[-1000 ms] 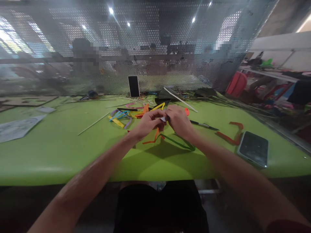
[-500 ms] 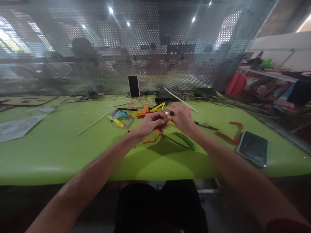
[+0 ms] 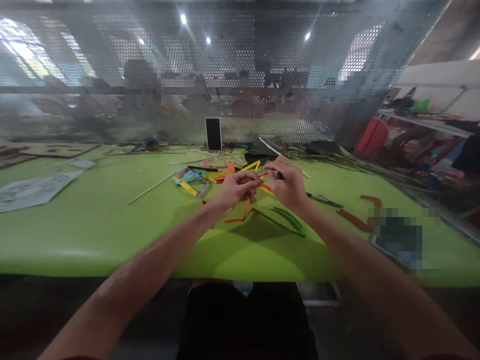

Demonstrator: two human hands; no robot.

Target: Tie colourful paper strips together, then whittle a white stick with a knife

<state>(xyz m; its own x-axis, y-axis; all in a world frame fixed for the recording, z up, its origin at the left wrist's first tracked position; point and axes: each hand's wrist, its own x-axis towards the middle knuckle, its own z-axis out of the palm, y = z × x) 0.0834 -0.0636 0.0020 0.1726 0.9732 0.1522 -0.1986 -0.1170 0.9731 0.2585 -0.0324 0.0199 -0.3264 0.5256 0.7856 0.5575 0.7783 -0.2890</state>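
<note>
Over the middle of the table, my left hand (image 3: 240, 189) is closed, thumb and fingers pinching part of a bundle of orange and red strips (image 3: 245, 212). Close to its right, my right hand (image 3: 288, 182) is closed too, its fingertips near the same strips. A small black-ended object (image 3: 278, 175) shows between the right fingers; its kind is hidden. Below the hands lies a folded green strip (image 3: 287, 225). Bent blue, yellow and purple strips (image 3: 189, 181) lie left of my left hand, and a yellow strip (image 3: 255, 166) is just behind it.
A pen (image 3: 324, 200) and a bent red strip (image 3: 356, 220) lie to the right, beside a blurred-out phone (image 3: 393, 250). Another phone (image 3: 213, 134) stands upright against the perforated screen (image 3: 240, 107). Leftward are a thin stick (image 3: 150, 189) and a printed sheet (image 3: 35, 190).
My right hand has drawn slightly away from the left, its fingers more curled, and the gap between them is wider. The whole view has shifted a little.
</note>
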